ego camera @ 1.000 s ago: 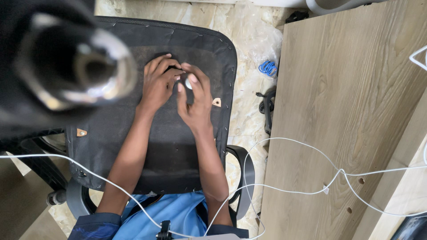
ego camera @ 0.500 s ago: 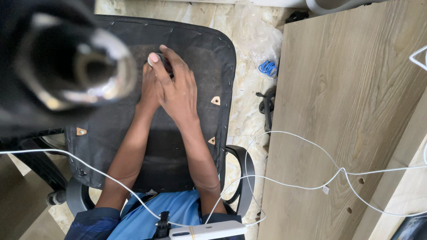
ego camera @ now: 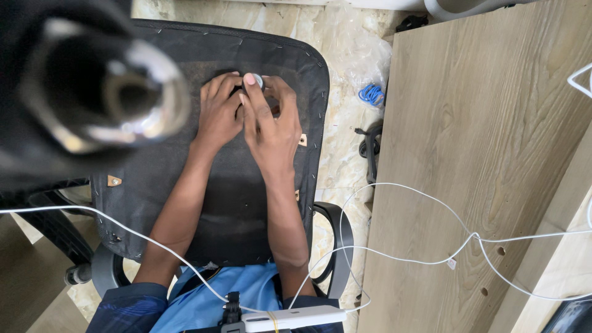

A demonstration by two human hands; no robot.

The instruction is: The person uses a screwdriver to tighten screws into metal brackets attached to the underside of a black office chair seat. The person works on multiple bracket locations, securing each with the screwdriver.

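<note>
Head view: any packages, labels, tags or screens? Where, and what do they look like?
No screens or signs.
Small white tag: on the white cable over the wooden board, squarish.
White slim box: bottom centre at the person's waist, long, yellowish band.
Clear plastic bag: floor, crumpled.

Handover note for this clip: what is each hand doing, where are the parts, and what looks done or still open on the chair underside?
Left hand: flat on the black fabric chair underside, fingers curled at a small round silvery part.
Right hand: over the same spot, forefinger tip pressing that part.
Fabric is stapled along its edge; small brown tabs show at the sides.
Whether the part is fully seated cannot be told; both hands are on it.
</note>
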